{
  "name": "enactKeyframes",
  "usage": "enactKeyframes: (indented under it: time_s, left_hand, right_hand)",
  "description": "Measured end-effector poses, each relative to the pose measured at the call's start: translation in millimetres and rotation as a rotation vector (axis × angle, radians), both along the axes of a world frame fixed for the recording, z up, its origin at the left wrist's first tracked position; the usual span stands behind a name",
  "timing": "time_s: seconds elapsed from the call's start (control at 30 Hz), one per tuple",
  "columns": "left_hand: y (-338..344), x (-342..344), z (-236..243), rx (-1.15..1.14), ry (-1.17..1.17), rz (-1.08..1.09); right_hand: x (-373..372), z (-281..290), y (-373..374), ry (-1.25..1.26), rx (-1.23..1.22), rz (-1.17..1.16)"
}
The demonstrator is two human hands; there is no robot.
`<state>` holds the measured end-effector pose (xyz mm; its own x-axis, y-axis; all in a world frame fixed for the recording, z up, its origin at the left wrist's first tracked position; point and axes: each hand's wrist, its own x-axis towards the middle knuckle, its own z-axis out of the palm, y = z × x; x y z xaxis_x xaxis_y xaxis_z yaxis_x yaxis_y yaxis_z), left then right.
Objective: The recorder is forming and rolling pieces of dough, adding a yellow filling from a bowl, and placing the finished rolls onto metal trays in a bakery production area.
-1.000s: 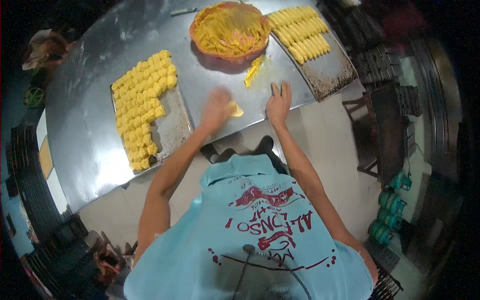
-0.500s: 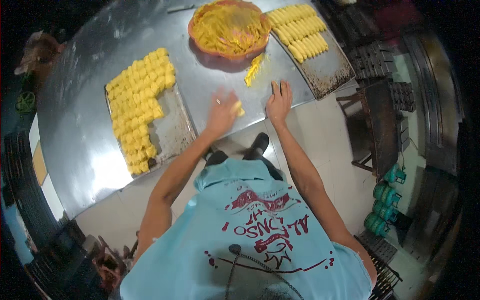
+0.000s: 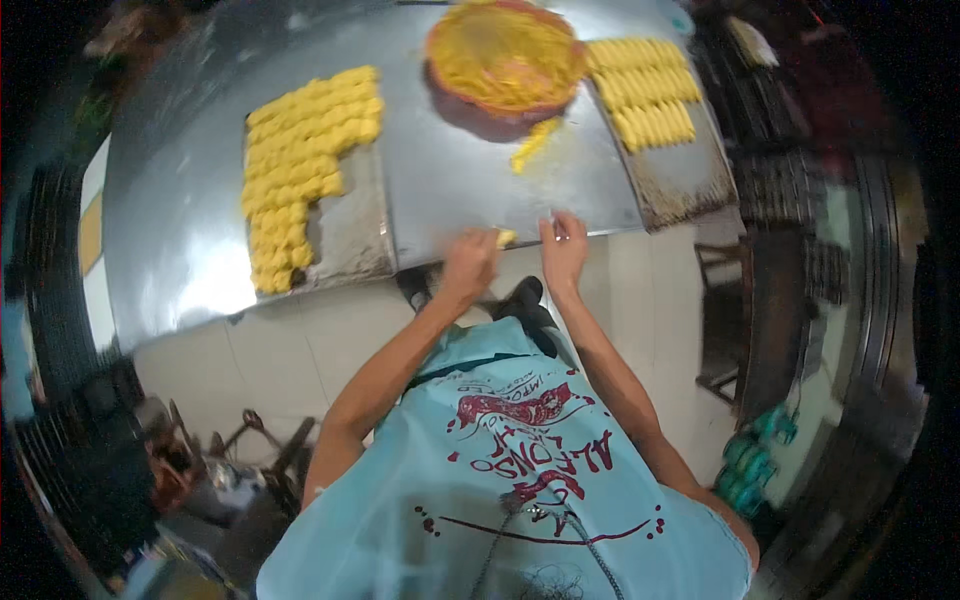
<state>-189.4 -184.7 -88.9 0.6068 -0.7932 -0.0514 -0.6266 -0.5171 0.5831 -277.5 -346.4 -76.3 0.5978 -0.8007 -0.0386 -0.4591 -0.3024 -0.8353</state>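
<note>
I count two hands at the near edge of the steel surface (image 3: 200,260), one small yellow dough piece (image 3: 506,238) between them, two baking trays and one bowl. My left hand (image 3: 470,262) is curled, its fingertips touching the dough piece at the very edge of the surface; whether the fingers are pinched on it or only resting against it I cannot tell, since the picture is blurred there. My right hand (image 3: 563,250) lies just beside it with fingers stretched forward and flat on the metal, holding nothing. The left tray (image 3: 350,225) carries one packed block of yellow shaped pieces (image 3: 300,160), too many and too blurred to count, filling its far part and its left side, while its near right corner is bare. The right tray (image 3: 685,180) holds three rows of longer yellow pieces (image 3: 645,95) at its far end, the near half bare. Between the trays stands one orange bowl (image 3: 505,55) heaped with yellow dough, and one loose strip of dough (image 3: 533,145) lies on the surface just in front of it. Nothing lies between my hands and the trays. Below the surface I see tiled floor (image 3: 300,340) and my two dark shoes (image 3: 520,300).
</note>
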Motion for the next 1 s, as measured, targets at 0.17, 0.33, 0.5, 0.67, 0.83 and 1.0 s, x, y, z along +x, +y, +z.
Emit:
enactKeyframes:
  time_s: [0.17, 0.33, 0.5, 0.67, 0.83, 1.0]
  left_hand:
    - [20.6, -7.6, 49.9, -0.549, 0.378, 0.511]
    - [153.8, 100.3, 48.7, -0.510, -0.128, 0.325]
    - [244.4, 171.6, 30.9, 0.214, -0.442, 0.300]
    - [247.3, 122.6, 46.3, 0.231, -0.238, 0.385]
    - [264.6, 139.5, 26.2, -0.009, -0.275, 0.322]
    - [215.7, 135.8, 125.6, -0.338, 0.530, 0.618]
  right_hand:
    - [26.7, 10.0, 62.5, -0.065, 1.139, -0.062]
    - [80.0, 19.7, 100.9, -0.077, 1.196, 0.197]
    - [72.1, -3.0, 93.4, -0.173, 1.301, 0.122]
    - [40.7, 37.1, 98.3, -0.362, 1.212, 0.001]
    - [10.5, 38.8, 11.4, -0.467, 1.063, -0.169]
    - [-15.3, 47.3, -216.5, -0.364, 0.354, -0.427]
